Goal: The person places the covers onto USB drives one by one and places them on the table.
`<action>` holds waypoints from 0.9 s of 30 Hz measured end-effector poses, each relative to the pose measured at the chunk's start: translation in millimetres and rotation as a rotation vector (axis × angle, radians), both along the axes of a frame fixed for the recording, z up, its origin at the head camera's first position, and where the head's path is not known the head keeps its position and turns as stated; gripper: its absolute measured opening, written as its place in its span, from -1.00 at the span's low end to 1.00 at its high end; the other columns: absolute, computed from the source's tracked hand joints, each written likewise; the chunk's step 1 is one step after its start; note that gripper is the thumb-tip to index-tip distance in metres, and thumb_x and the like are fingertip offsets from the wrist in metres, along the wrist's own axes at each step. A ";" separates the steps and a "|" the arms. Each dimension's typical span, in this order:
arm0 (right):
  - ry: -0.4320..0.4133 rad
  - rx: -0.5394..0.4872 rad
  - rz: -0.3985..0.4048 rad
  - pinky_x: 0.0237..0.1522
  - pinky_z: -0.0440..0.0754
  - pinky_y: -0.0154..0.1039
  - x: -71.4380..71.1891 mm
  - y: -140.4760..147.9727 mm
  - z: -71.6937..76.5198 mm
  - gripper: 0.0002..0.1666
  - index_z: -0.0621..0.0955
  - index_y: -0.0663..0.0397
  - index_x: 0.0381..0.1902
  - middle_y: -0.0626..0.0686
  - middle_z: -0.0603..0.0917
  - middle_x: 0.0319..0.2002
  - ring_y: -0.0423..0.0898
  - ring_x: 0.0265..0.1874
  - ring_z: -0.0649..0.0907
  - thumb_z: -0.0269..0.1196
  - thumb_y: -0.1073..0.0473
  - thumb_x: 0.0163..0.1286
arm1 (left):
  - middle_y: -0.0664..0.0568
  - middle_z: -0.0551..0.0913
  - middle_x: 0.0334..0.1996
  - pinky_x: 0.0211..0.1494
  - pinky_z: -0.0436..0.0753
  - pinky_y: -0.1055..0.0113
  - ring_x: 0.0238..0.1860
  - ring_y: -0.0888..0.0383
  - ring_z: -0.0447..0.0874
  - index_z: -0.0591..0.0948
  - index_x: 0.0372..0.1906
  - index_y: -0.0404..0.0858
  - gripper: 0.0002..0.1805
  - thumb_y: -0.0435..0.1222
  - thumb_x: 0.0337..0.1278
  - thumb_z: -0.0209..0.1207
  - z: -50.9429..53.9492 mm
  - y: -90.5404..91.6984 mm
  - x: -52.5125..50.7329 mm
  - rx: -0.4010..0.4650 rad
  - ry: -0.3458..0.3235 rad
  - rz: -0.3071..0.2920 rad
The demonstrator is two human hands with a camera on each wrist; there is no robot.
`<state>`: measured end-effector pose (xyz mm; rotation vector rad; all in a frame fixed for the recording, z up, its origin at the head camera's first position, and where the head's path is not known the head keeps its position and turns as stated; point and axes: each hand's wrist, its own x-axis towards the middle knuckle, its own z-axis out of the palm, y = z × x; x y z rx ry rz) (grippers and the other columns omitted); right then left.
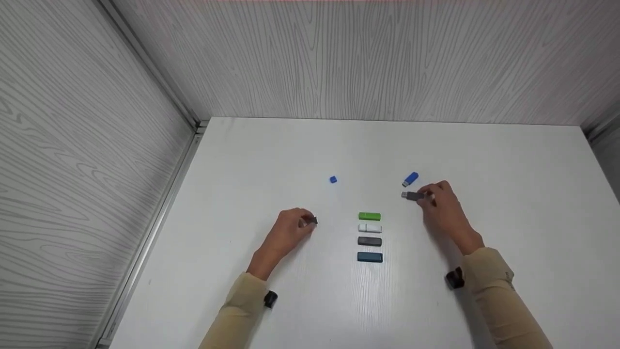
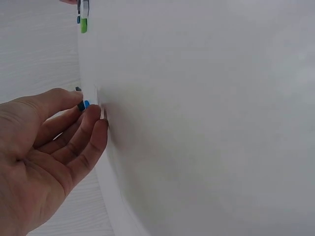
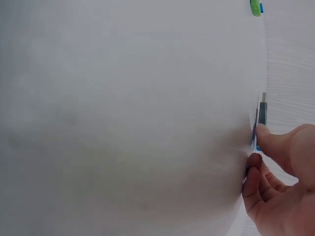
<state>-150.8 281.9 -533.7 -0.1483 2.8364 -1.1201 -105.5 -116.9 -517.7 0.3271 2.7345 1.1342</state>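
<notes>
My right hand (image 1: 443, 208) pinches a dark grey USB stick (image 1: 412, 196) by its rear end, its metal plug bare and pointing left. Just above it lies a blue USB stick (image 1: 410, 179), also uncapped. At the left, my left hand (image 1: 290, 228) holds a small dark cap (image 1: 314, 220) between thumb and fingers, low over the table. A blue cap (image 1: 333, 179) rests on the table farther back. In the right wrist view the dark USB stick (image 3: 263, 114) shows beyond the thumb.
Between the hands, a column of capped USB sticks lies on the white table (image 1: 252, 160): a green one (image 1: 369, 216), a white one (image 1: 370, 228), a dark grey one (image 1: 369, 241) and a teal one (image 1: 369, 257). Wood-grain panels (image 1: 339, 63) stand behind and at the sides.
</notes>
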 end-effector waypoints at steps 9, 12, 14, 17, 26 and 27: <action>0.031 -0.025 -0.025 0.04 0.46 -0.08 3.5 1.8 -2.7 -0.63 0.58 0.29 0.25 0.28 0.56 0.09 0.10 -0.04 0.53 0.18 0.22 0.61 | -0.10 0.83 -0.11 -0.10 0.65 0.37 -0.21 0.17 0.65 0.76 0.01 -0.32 -0.80 -0.42 0.35 0.32 -5.4 4.9 -3.6 0.049 0.091 -0.003; 0.034 -0.035 -0.033 0.04 0.47 -0.11 4.1 1.8 -3.3 -0.63 0.58 0.28 0.25 0.27 0.58 0.08 0.08 -0.05 0.54 0.17 0.20 0.62 | -0.10 0.83 -0.14 -0.17 0.60 0.45 -0.27 0.20 0.61 0.76 -0.01 -0.32 -0.81 -0.43 0.32 0.34 -7.8 7.5 -6.1 0.068 0.142 -0.001; 0.032 -0.037 -0.037 0.04 0.48 -0.11 3.8 1.7 -4.0 -0.63 0.57 0.27 0.26 0.26 0.59 0.09 0.08 -0.05 0.55 0.17 0.20 0.62 | -0.10 0.84 -0.15 -0.18 0.59 0.45 -0.28 0.21 0.61 0.76 -0.02 -0.32 -0.81 -0.44 0.30 0.35 -8.2 8.9 -7.5 0.075 0.159 0.003; 0.021 -0.039 -0.040 0.07 0.49 -0.07 3.6 1.4 -3.9 -0.63 0.56 0.24 0.27 0.26 0.60 0.11 0.09 -0.02 0.56 0.16 0.18 0.63 | -0.10 0.84 -0.15 -0.16 0.60 0.44 -0.26 0.19 0.63 0.77 -0.01 -0.32 -0.80 -0.44 0.30 0.35 -8.3 10.4 -8.9 0.084 0.147 0.011; -0.027 -0.063 -0.026 0.14 0.55 0.01 7.8 -5.0 1.6 -0.61 0.57 0.19 0.30 0.26 0.68 0.15 0.12 0.01 0.61 0.16 0.15 0.63 | -0.10 0.84 -0.13 -0.15 0.59 0.43 -0.24 0.19 0.64 0.77 0.01 -0.32 -0.78 -0.42 0.29 0.36 -11.3 13.5 -10.8 0.102 0.104 0.013; -0.030 -0.059 -0.023 0.14 0.55 -0.01 8.3 -6.5 1.6 -0.61 0.57 0.18 0.30 0.25 0.68 0.15 0.12 0.01 0.62 0.17 0.15 0.63 | -0.10 0.84 -0.13 -0.15 0.59 0.43 -0.24 0.19 0.64 0.77 0.01 -0.32 -0.78 -0.42 0.29 0.36 -11.6 14.0 -10.9 0.104 0.102 0.011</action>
